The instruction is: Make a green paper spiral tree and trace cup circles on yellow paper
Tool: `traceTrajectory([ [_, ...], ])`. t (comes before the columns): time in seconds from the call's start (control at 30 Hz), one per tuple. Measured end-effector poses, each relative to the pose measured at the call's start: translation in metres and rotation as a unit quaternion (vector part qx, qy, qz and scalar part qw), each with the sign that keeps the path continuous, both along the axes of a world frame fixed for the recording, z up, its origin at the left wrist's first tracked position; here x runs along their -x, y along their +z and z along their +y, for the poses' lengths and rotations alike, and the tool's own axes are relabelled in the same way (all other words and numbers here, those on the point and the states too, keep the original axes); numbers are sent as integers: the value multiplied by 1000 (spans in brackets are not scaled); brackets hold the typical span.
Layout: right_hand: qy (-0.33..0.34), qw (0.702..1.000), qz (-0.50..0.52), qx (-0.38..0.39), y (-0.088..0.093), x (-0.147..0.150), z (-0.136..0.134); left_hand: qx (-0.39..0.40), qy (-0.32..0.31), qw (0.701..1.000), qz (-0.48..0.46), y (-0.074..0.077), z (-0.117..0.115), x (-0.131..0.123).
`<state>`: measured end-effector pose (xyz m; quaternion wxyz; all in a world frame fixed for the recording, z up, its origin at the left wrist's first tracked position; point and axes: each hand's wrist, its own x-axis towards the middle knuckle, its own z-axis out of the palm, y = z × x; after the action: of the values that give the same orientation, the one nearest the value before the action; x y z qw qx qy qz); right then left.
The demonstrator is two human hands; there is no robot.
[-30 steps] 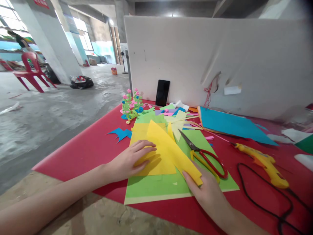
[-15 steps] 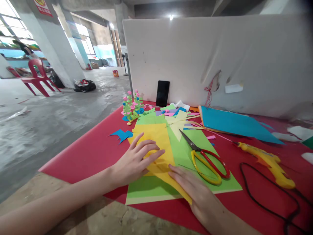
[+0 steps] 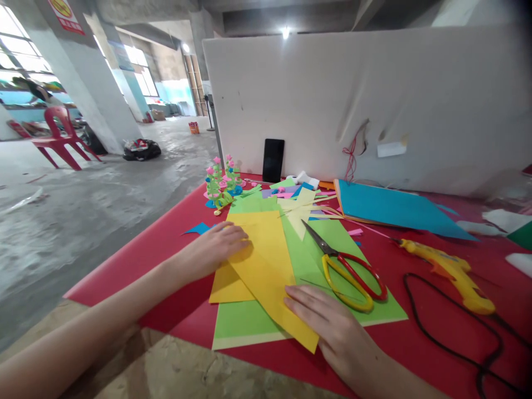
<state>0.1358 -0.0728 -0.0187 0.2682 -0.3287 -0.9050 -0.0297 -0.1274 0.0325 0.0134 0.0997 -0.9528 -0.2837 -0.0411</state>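
A folded yellow paper sheet (image 3: 266, 266) lies on a green sheet (image 3: 316, 260) on the red table cover (image 3: 158, 255). My left hand (image 3: 216, 246) rests flat on the yellow paper's far left corner, fingers stretched out. My right hand (image 3: 328, 321) lies flat on the paper's near right edge, fingers extended, pressing it down. Red-and-yellow scissors (image 3: 349, 269) lie open on the green sheet just right of the yellow paper, untouched.
A yellow glue gun (image 3: 453, 274) with a black cord (image 3: 457, 343) lies at the right. A blue paper stack (image 3: 394, 210), paper scraps, small paper trees (image 3: 222, 180) and a black phone (image 3: 273, 160) stand before a white board. The table's left edge drops to the concrete floor.
The lifted yellow flap has been folded down flat. My left hand slid farther up to the paper's far left corner; my right hand stays pressing the near edge.
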Motion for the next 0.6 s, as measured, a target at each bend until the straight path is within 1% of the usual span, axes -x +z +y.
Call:
traceTrajectory([
  [0.07, 7, 1000, 11, -9, 0, 1, 0, -21, 51, 998, 14, 4, 16, 8],
  [0.13, 11, 1000, 16, -14, 1, 3, -1, -19, 77, 997, 22, 4, 32, 13],
  [0.23, 23, 999, 21, -17, 2, 3, -2, -7, 97, 995, 17, -1, 52, 11],
  [0.3, 37, 999, 23, -17, 2, 3, -3, 0, 104, 994, 17, -6, 61, 5],
  [0.4, 60, 998, 19, -9, 2, 2, -4, 13, 109, 994, 23, -12, 69, -2],
  [0.47, 67, 998, 8, -17, -1, 3, -4, 17, 111, 993, 25, -13, 72, -5],
  [0.53, 33, 997, -11, -62, -3, 3, -3, 17, 112, 993, 25, -14, 73, -6],
  [0.6, -44, 990, -39, -125, -3, 1, -2, 16, 115, 993, 21, -14, 73, -6],
])
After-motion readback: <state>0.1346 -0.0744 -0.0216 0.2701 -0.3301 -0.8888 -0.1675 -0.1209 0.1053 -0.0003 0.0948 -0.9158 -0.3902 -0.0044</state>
